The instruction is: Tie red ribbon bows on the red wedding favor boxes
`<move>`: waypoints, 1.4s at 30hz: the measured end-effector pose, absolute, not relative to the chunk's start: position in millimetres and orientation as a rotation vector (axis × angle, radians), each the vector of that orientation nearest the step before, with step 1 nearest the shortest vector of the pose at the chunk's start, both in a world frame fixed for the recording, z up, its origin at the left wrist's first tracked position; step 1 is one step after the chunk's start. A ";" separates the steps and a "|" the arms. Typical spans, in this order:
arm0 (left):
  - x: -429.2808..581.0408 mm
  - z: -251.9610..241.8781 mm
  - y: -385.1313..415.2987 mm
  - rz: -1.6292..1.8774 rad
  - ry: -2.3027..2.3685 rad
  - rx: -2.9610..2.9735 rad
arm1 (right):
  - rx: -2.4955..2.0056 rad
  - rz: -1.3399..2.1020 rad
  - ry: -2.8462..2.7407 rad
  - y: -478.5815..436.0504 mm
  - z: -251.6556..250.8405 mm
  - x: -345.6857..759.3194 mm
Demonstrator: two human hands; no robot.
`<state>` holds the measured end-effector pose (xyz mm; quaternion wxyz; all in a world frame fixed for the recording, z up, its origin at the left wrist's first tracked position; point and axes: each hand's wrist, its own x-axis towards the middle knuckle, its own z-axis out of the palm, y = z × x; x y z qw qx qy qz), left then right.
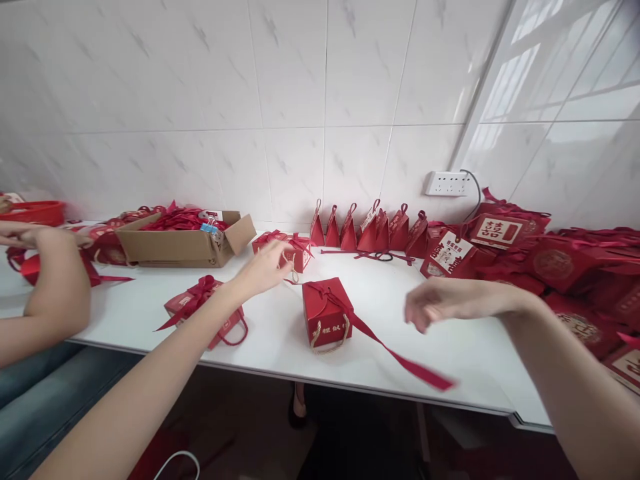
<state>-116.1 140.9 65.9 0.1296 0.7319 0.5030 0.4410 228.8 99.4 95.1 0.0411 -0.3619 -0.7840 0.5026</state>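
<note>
A red gift box (327, 310) with gold lettering and a twisted cord handle stands near the table's front edge. A dark red ribbon (395, 353) crosses its top, one long tail trailing off to the right, its tip blurred. Just behind and left of this box is my left hand (267, 268), fingers curled as in a pinch; what they hold, if anything, does not show clearly. My right hand (435, 303) hovers over the table to the right, apart from the box, with its bent fingers smeared by motion.
Other red boxes stand at left (220, 313) and behind (300, 253). Several peaked boxes (367, 230) line the wall. Red boxes pile up at right (560, 267). At left are a ribbon-filled carton (165, 250) and a co-worker's arm (60, 287).
</note>
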 end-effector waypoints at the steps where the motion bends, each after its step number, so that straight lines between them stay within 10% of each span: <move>1: -108.5 58.9 143.0 1.118 1.361 2.095 | -1.152 1.441 -2.302 100.8 84.8 218.1; 17: -84.2 39.5 101.6 0.377 1.122 1.871 | -1.399 1.131 -2.129 103.5 36.5 182.2; 22: -85.9 38.2 89.8 0.474 1.087 1.775 | -1.160 1.593 -1.992 93.3 39.3 185.3; 42: -68.1 -24.8 56.3 1.006 0.980 1.404 | -1.217 1.624 -1.748 70.9 19.9 186.1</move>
